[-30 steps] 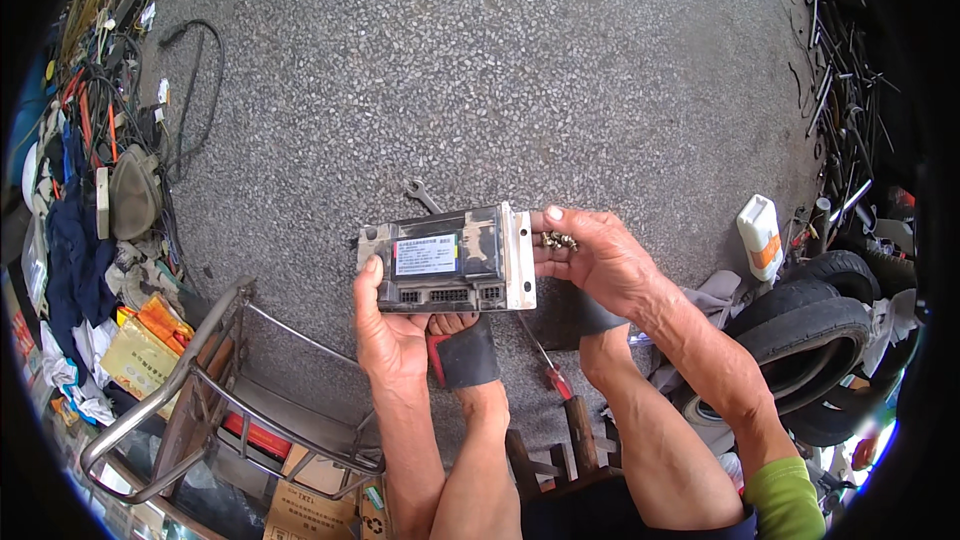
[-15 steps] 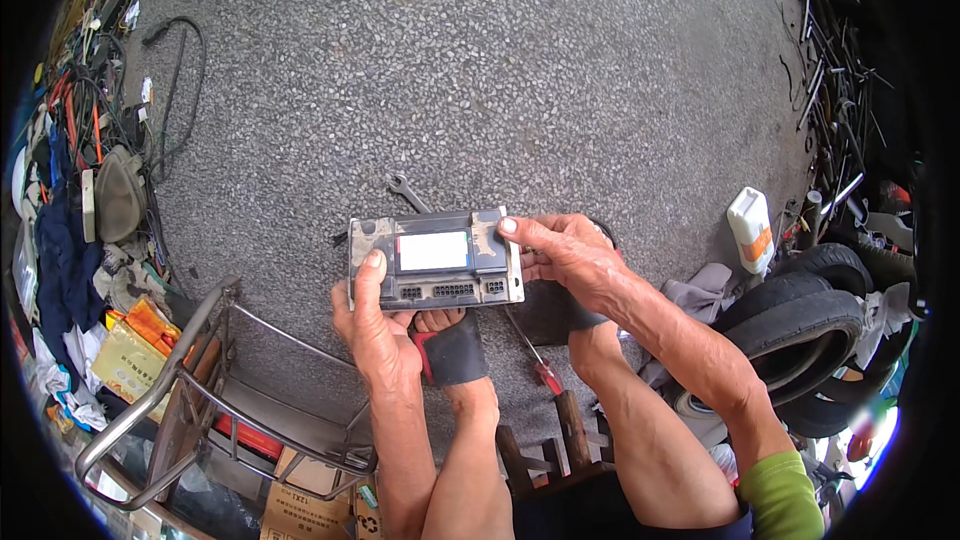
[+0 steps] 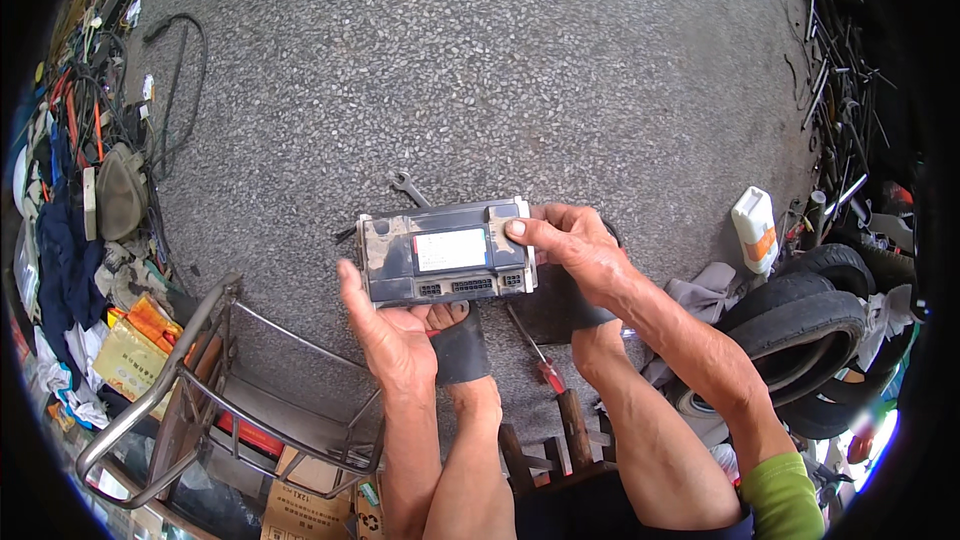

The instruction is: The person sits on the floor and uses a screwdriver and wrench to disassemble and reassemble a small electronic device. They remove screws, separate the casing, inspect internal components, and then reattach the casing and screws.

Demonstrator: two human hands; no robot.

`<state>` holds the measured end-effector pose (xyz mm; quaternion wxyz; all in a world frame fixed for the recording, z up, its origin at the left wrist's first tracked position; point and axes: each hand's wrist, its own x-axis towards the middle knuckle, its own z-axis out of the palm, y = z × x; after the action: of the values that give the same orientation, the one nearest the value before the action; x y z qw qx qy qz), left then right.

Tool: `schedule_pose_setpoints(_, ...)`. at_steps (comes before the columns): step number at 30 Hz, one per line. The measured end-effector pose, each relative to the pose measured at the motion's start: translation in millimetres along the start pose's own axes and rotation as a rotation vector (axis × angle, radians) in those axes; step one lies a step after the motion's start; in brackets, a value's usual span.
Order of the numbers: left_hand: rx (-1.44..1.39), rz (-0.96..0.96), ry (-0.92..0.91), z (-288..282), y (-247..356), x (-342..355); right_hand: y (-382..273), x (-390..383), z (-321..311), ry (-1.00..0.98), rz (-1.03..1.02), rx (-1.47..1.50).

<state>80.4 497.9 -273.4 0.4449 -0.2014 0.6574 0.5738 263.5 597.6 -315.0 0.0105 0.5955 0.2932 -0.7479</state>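
A dusty dark electronic module [image 3: 393, 258] with a white label and connector sockets along its near side is held over my feet. My left hand [image 3: 398, 345] supports it from below at the lower left, fingers mostly hidden, thumb lifted beside the left end. My right hand [image 3: 590, 260] grips the right end, thumb on top and fingers behind; whether it still holds small metal pieces is hidden. A wrench [image 3: 408, 188] lies beyond the module on the speckled ground. A red-handled screwdriver [image 3: 548, 373] lies between my legs.
Old tires [image 3: 790, 340] and a white bottle [image 3: 754, 228] are at the right, with metal rods beyond. A bent tubular metal frame [image 3: 190, 360] and cardboard [image 3: 305, 510] are at the lower left. Cables, clothing [image 3: 65, 280] and clutter line the left side.
My right thumb has moved onto the module's top, and the small metal pieces seen earlier are hidden. My left thumb has lifted off the top. The module has shifted slightly right since half a second ago.
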Motion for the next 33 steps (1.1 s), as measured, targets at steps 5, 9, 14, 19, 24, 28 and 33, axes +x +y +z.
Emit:
schedule_pose_setpoints(5, -0.053, 0.007, -0.058, 0, 3, -1, -5, -2, -3, -0.042, -0.119, 0.087)
schedule_pose_setpoints(9, -0.052, 0.023, -0.092, -1, 3, 1, -4, -2, -7, -0.042, -0.120, 0.120)
schedule_pose_setpoints(14, -0.008, 0.017, -0.100, -3, 4, 3, -2, 2, -7, -0.013, -0.098, 0.207)
schedule_pose_setpoints(19, 0.113, 0.056, -0.159, -5, 10, 5, -5, 2, -10, -0.020, -0.088, 0.185)
schedule_pose_setpoints(24, 0.247, 0.054, -0.255, -9, 9, 6, -15, -3, -7, 0.027, -0.125, 0.109)
schedule_pose_setpoints(28, 0.255, -0.035, -0.242, -10, 5, 1, -31, -8, -6, 0.037, -0.067, 0.039)
schedule_pose_setpoints(33, 0.098, -0.015, -0.233, -28, -6, 18, -21, -4, -10, -0.041, -0.090, 0.124)
